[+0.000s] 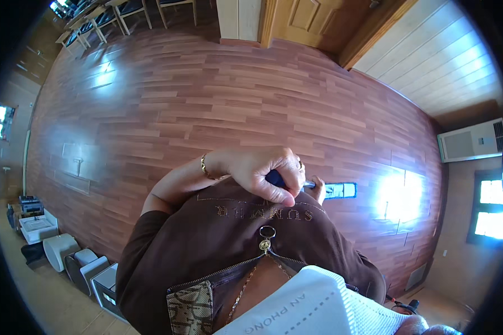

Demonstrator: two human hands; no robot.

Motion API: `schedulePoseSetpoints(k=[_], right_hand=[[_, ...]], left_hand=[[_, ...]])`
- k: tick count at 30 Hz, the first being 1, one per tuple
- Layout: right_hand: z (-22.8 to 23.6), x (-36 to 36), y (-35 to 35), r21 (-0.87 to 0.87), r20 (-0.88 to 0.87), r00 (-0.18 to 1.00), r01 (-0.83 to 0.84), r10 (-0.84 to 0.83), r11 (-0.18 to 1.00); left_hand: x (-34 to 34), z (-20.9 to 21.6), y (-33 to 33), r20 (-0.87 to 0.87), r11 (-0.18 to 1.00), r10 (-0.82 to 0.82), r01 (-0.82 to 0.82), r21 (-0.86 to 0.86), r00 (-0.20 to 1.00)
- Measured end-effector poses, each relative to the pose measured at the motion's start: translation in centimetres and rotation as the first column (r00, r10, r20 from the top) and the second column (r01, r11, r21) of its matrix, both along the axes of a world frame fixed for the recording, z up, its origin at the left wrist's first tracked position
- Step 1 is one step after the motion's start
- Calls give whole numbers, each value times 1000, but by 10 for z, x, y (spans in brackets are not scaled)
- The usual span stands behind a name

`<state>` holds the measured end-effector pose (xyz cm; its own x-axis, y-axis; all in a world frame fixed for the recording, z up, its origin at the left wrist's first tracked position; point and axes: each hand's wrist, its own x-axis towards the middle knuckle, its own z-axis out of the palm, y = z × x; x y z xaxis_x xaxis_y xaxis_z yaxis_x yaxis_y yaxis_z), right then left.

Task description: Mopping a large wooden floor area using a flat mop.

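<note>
My left hand, with a gold bracelet at the wrist, is closed round the dark top end of a mop handle in front of my chest. Further down the pole, my right hand is wrapped about it, partly hidden behind my brown top. Beyond that hand, to the right, the flat mop head shows as a light blue rectangle with a dark rim, low over or on the wood-plank floor. Most of the pole is hidden by my hands and clothing.
Wooden chairs stand at the far left, and a wooden door is at the far side. A white air conditioner stands by the right wall. Several bins and boxes line the lower left. Window glare lies across the floor.
</note>
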<state>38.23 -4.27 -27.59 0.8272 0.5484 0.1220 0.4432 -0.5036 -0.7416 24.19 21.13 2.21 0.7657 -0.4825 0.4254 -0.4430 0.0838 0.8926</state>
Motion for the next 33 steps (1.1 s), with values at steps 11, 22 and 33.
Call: schedulePoseSetpoints(k=[11, 22, 33], right_hand=[[10, 15, 106, 27, 61, 922, -384, 381, 923], [-29, 44, 247, 108, 264, 658, -746, 705, 657], [-5, 29, 389, 32, 355, 376, -920, 856, 391]], left_hand=[[-58, 15, 27, 39, 945, 317, -319, 69, 948], [-86, 21, 49, 17, 736, 658, -648, 196, 753], [-77, 5, 41, 162, 217, 950, -936, 278, 269]])
